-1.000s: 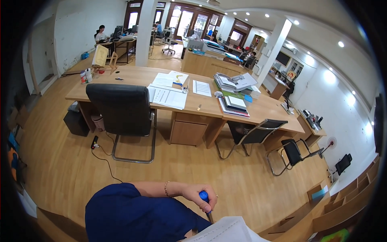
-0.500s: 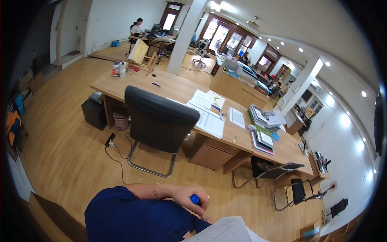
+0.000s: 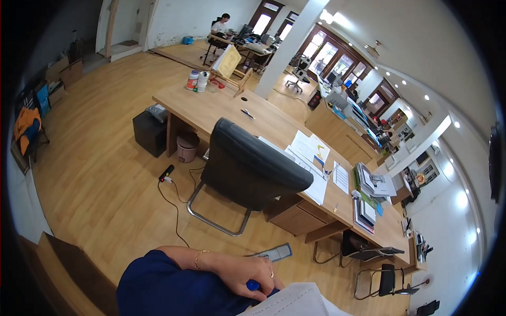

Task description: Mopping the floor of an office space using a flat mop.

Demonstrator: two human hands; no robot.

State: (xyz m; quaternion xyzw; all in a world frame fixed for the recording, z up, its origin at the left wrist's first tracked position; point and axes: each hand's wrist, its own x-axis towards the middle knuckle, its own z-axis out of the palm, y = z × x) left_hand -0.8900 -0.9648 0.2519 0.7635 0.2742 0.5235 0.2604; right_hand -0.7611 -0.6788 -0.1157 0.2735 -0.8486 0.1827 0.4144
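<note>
My left hand (image 3: 252,275) comes in from the lower left under a dark blue sleeve, with a gold bracelet and a ring. It is closed in a fist, and a round blue end (image 3: 253,285) of a handle pokes out of it. Just beyond the fist, a flat mop head (image 3: 274,253), grey with a blue edge, lies on the wooden floor; the pole between is hidden by my hand. A white sheet-like thing (image 3: 295,301) with a dotted line covers the lower middle edge; I cannot tell what it is. My right hand is out of sight.
Ahead stands a black chair (image 3: 255,163) at a long wooden desk (image 3: 211,113) with papers and folders (image 3: 366,210). A power strip (image 3: 166,173) with a cable, a pink bin (image 3: 186,150) and a black box (image 3: 149,131) are on the floor. A person (image 3: 221,26) sits far back.
The view has swung left, so the desk and chair sit further right. The mop head has come into sight beyond my left hand, which stays closed on the handle.
</note>
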